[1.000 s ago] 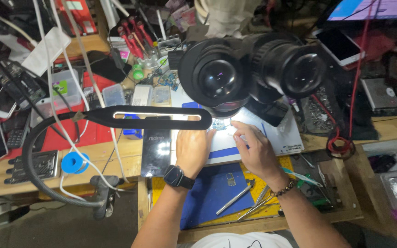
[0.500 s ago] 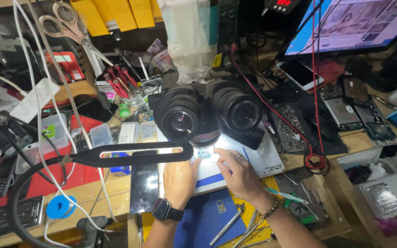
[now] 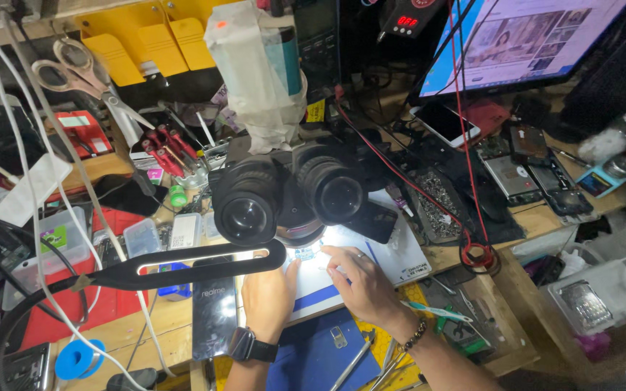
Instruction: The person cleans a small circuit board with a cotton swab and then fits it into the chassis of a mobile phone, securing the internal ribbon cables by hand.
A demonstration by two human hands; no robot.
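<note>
A black stereo microscope point(image 3: 291, 195) stands over a lit white work mat point(image 3: 400, 257). Under its lens lies a small circuit board point(image 3: 304, 253). My left hand point(image 3: 269, 297), with a black watch on the wrist, rests on the mat just left of the board; its fingertips are hidden behind a black lamp arm point(image 3: 182, 268). My right hand point(image 3: 360, 282), with a beaded bracelet, lies on the mat to the right. Its fingers are spread, and the index finger reaches toward the board. I see nothing held in it.
A black phone point(image 3: 215, 311) lies left of my left hand, and a blue mat point(image 3: 313, 355) with tweezers point(image 3: 349, 362) lies near the front edge. Behind are red screwdrivers point(image 3: 164, 152), scissors point(image 3: 74, 72), a monitor point(image 3: 523, 43), a white phone point(image 3: 447, 123) and a screw tray point(image 3: 440, 203).
The view has tilted upward and pulled back, showing more of the back shelf and the monitor. Both hands stay under the microscope; the right hand's fingers have shifted slightly toward the board.
</note>
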